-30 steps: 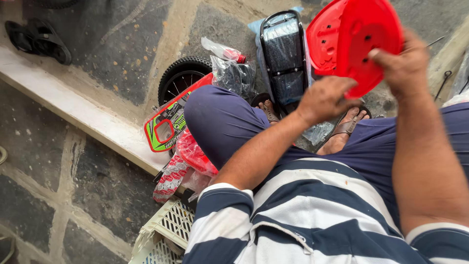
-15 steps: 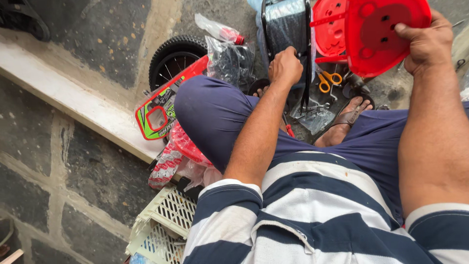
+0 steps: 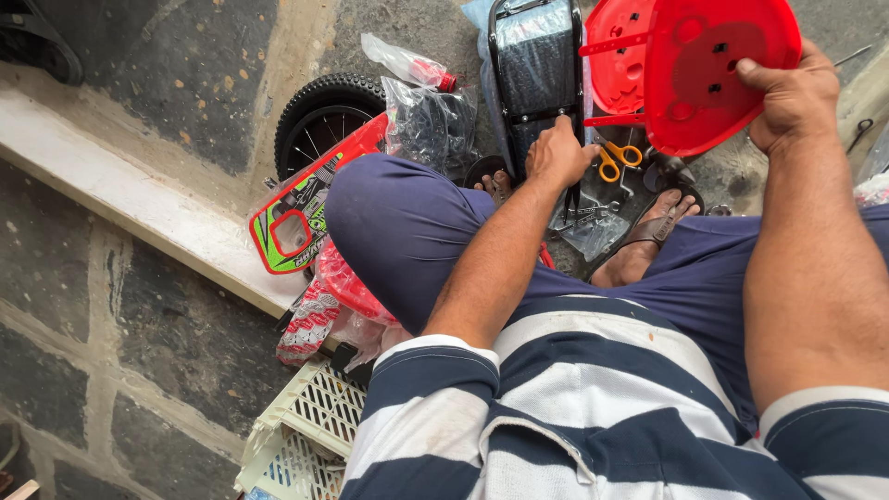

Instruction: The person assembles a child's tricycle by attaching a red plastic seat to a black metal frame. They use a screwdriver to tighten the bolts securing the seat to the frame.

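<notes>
My right hand (image 3: 795, 97) grips the edge of a red plastic seat (image 3: 713, 69) and holds it up with its underside toward me. A second red plastic part (image 3: 619, 65) sits just behind it. My left hand (image 3: 558, 153) is closed on the lower bar of a black framed part wrapped in clear plastic (image 3: 535, 65), which lies on the ground past my knees. Orange-handled scissors (image 3: 619, 159) lie just right of that hand.
A small black wheel (image 3: 324, 116), a clear bag of dark parts (image 3: 431, 125) and a red and green panel (image 3: 296, 222) lie left of my knee. A pale stone ledge (image 3: 120, 194) runs diagonally. A white plastic crate (image 3: 306, 426) stands below. My sandalled foot (image 3: 648, 231) rests among wrappers.
My left hand left the red seat and dropped to the black wrapped part, closing on its bar. My right hand has kept the red seat raised and turned it slightly.
</notes>
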